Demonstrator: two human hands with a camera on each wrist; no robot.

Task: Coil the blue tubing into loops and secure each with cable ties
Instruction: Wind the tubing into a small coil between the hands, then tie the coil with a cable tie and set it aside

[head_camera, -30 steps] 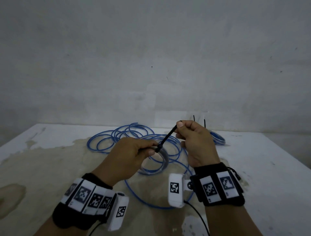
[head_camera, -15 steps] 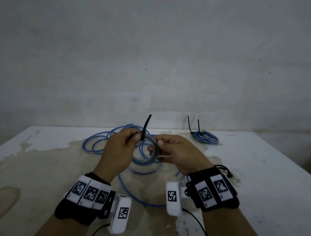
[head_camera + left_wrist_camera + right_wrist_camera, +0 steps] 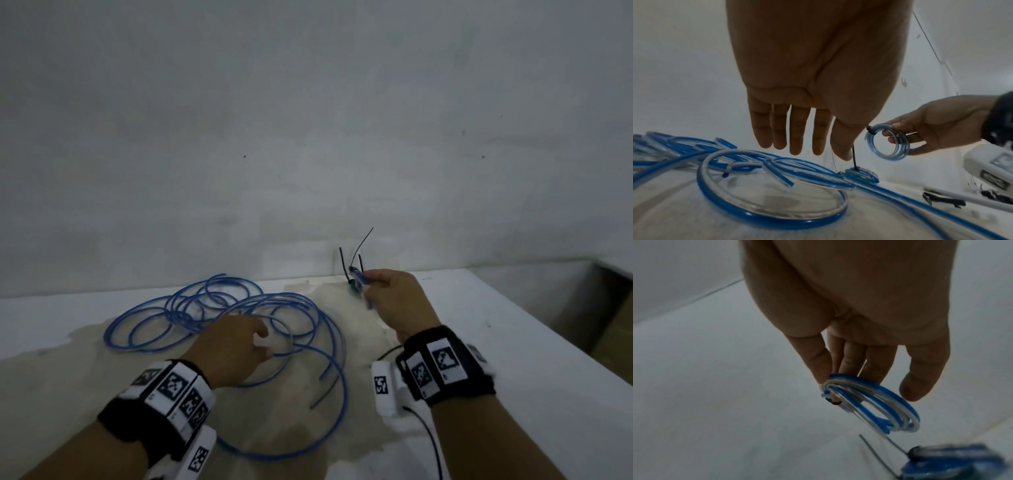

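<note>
Loose blue tubing [image 3: 212, 308] sprawls in wide loops across the table's middle. My left hand [image 3: 260, 342] hovers just above it with straight fingers [image 3: 797, 129], holding nothing. My right hand [image 3: 371, 282] reaches to the table's back and pinches a small coil [image 3: 875, 404] of blue tubing between thumb and fingers. A black cable tie [image 3: 363, 243] binds that coil, its tail sticking up. Just beneath it, finished tied coils [image 3: 861, 176] lie on the table by the wall, blurred in the right wrist view.
The white table [image 3: 513, 359] has a stained patch in the middle and drops off at its right edge. A plain wall stands close behind. Cut tube ends [image 3: 320, 390] lie between my hands. A black tool [image 3: 941, 200] lies to the right.
My left hand let go of the tied coil and sank, open, over the loose tubing. My right hand carried the coil to the back right, above the finished coils.
</note>
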